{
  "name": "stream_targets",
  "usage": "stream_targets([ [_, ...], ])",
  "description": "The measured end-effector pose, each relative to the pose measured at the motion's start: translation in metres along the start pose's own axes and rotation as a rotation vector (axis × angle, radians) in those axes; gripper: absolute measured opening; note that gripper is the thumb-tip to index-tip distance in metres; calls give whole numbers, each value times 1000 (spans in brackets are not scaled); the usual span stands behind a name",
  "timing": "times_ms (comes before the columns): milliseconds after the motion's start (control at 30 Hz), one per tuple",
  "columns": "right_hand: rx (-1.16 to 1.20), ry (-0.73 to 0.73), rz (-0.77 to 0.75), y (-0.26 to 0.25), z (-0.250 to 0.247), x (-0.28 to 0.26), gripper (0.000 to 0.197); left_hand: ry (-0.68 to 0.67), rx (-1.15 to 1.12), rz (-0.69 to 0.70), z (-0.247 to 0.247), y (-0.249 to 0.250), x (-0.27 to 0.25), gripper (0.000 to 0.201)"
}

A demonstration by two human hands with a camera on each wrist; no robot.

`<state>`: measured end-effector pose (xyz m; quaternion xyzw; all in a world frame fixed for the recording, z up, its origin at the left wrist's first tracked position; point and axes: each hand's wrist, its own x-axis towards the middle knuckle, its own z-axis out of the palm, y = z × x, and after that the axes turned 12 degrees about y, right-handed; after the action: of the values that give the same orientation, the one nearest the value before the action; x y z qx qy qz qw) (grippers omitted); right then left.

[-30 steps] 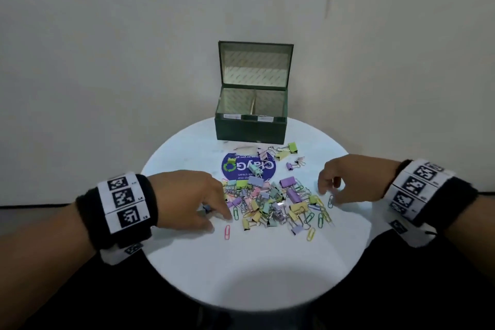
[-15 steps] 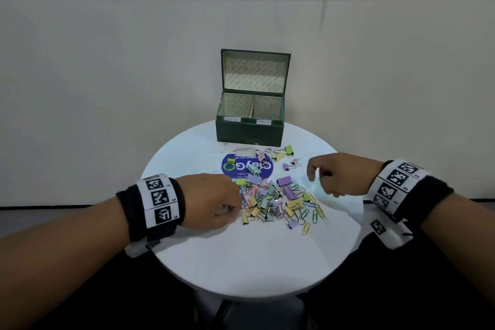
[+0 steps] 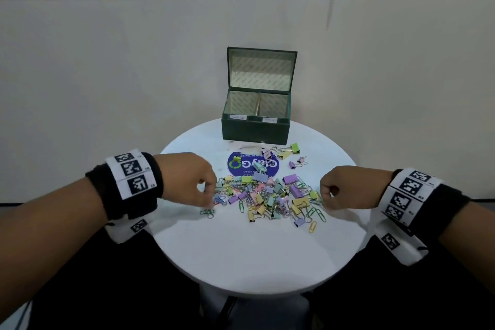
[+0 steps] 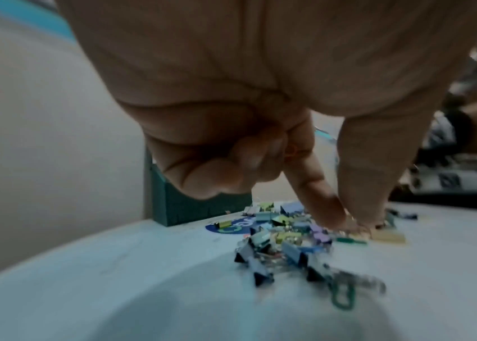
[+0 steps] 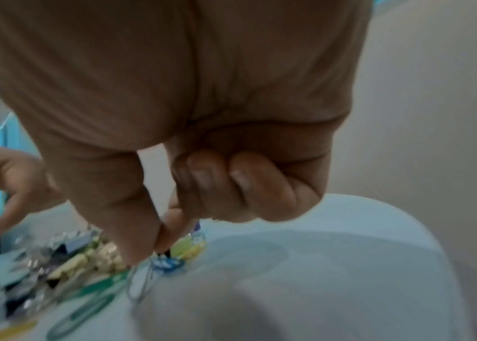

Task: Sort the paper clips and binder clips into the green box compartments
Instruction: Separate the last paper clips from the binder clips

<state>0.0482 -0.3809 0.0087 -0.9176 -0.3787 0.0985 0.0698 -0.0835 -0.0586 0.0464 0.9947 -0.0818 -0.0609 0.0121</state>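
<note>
The open green box (image 3: 255,130) stands at the back of the round white table (image 3: 254,257), with two compartments inside. A pile of pastel binder clips and paper clips (image 3: 267,197) lies in the middle. My left hand (image 3: 210,199) is at the pile's left edge. Its forefinger (image 4: 323,203) and thumb reach down onto the clips, and the other fingers curl round an orange-pink paper clip (image 4: 292,150). My right hand (image 3: 325,194) is at the pile's right edge. Its thumb (image 5: 126,230) and forefinger pinch at a blue paper clip (image 5: 170,265), the remaining fingers curled.
A blue round sticker (image 3: 241,166) lies in front of the box under some clips. A green paper clip (image 3: 207,213) lies alone near my left hand. Several binder clips (image 3: 288,151) sit apart by the box's right front corner. A wall stands behind the table.
My left hand moved right into the pile's edge, and the pink paper clip lying before it is gone from the table. My right hand rose, then came back down at the right edge.
</note>
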Motion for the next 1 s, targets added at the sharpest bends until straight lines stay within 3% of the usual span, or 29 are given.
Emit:
stream_targets([
  [67,128,22,24,2,-7,4,20,-53,134,-37,3,5,-4,26],
  [167,707,-1,157,1,-15,8,21,-45,235,-57,12,9,-6,29],
  [267,1195,59,229,-2,-20,14,14,-23,204,-46,19,8,-6,28],
  [400,1536,154,249,-1,-22,24,16,32,141,-9,25,7,-5,19],
  [700,1597,405,342,0,-32,57,44,-26,117,6,30,0,3,16],
  [867,1415,508,418,1,-47,81,38,-68,49,-38,21,-14,12,11],
  [1000,1258,500,421,-10,-66,106,31,18,-72,-101,-6,-25,31,11],
])
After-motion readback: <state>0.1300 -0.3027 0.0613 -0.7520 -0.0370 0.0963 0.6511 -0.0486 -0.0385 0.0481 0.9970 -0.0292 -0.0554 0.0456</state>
